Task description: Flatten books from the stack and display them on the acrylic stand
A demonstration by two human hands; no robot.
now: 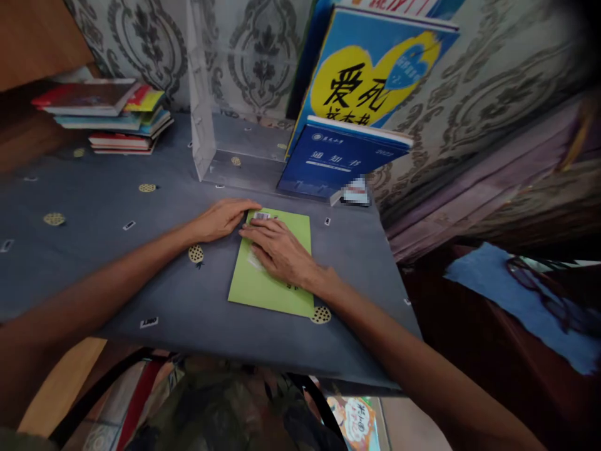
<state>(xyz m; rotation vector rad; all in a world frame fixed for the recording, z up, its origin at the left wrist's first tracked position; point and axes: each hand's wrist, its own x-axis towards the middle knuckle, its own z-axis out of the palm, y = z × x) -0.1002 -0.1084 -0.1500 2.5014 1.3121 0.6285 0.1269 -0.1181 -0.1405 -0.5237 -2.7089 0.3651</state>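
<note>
The green book (263, 285) lies on the table (107, 203), centre of the frame. The right hand (280, 252) rests flat across it, grasping nothing; the left hand (222, 220) meets its upper left corner, whether pinching I cannot tell.

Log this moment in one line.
left hand: at green booklet corner | right hand: spread over it | nearby: clear rack, blue book

We look through one head-worn camera, forward and steeply down over the table (94, 250) — near enough that the left hand (223, 219) and right hand (279, 254) sit mid-frame. Our wide view runs from the patterned wall (150, 44) to the wearer's lap (211, 401) — though we can't surely read the dark upper right corner.
</note>
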